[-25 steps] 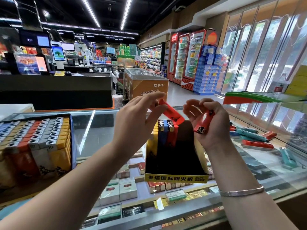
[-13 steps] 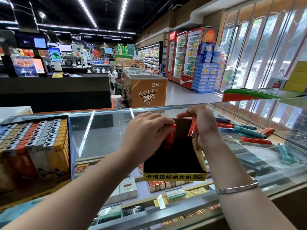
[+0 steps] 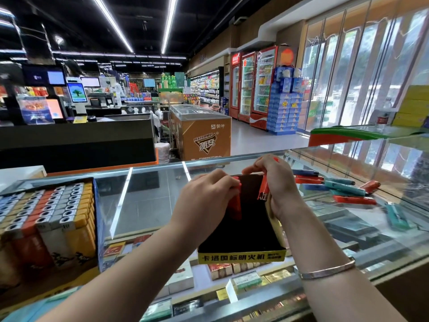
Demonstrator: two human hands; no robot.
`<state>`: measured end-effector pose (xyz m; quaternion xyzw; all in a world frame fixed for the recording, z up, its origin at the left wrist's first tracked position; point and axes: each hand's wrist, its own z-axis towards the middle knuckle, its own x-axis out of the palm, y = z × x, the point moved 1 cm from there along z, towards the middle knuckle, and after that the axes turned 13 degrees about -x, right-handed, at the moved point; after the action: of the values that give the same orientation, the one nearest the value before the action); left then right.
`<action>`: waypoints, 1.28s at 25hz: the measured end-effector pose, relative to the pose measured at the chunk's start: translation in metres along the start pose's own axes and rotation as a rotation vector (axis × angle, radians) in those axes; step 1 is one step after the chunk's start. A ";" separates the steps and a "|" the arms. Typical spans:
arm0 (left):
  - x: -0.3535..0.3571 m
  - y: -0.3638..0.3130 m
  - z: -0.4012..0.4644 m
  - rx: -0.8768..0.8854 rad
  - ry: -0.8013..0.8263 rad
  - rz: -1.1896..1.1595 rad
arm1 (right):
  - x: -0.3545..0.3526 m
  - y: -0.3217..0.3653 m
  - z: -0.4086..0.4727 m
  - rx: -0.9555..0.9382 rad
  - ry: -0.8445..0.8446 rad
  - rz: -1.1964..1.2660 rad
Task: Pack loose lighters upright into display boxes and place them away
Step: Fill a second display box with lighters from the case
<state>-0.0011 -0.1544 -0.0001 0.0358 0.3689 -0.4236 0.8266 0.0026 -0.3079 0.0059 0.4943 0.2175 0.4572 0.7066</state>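
Note:
A black display box (image 3: pixel 246 238) with a yellow printed front stands on the glass counter (image 3: pixel 144 201). My left hand (image 3: pixel 206 201) holds a red lighter (image 3: pixel 234 209) upright inside the box, at its far left. My right hand (image 3: pixel 278 187) grips another red lighter (image 3: pixel 264 190), metal end down, over the box's far right side. The lighters standing in the box's back row are hidden by my hands. Several loose red, blue and teal lighters (image 3: pixel 343 189) lie on the glass to the right.
A full display box (image 3: pixel 48 219) of orange, grey and yellow lighters stands at the left. Cigarette packs (image 3: pixel 222 268) show under the glass. A single teal lighter (image 3: pixel 395 217) lies farther right. Freezers, fridges and a checkout desk stand beyond the counter.
Both hands dropped from above the box down into it. The left hand's red lighter went from tilted in the air to upright inside the box. The right hand lowered its lighter to the box's right edge.

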 end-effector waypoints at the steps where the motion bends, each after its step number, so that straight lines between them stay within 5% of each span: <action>1: 0.000 0.001 0.001 0.028 0.005 0.028 | 0.000 0.000 0.000 0.005 -0.002 0.006; 7: 0.004 0.001 0.003 0.119 0.021 0.162 | 0.000 0.000 0.000 0.026 -0.005 0.017; 12: 0.006 0.005 0.003 -0.059 0.121 0.060 | -0.002 0.001 0.000 0.041 -0.016 -0.015; 18: 0.005 0.008 -0.002 0.028 0.125 0.105 | -0.002 0.013 -0.007 -0.144 -0.057 0.074; 24: -0.006 -0.013 -0.002 -0.197 0.180 -0.479 | 0.006 0.019 -0.017 -0.242 0.197 0.459; 32: -0.013 -0.013 0.003 -0.362 -0.037 -0.896 | 0.007 0.016 -0.016 -0.365 0.170 0.087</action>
<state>-0.0137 -0.1549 0.0136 -0.2786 0.4011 -0.6674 0.5622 -0.0130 -0.2919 0.0148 0.3265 0.1682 0.5594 0.7431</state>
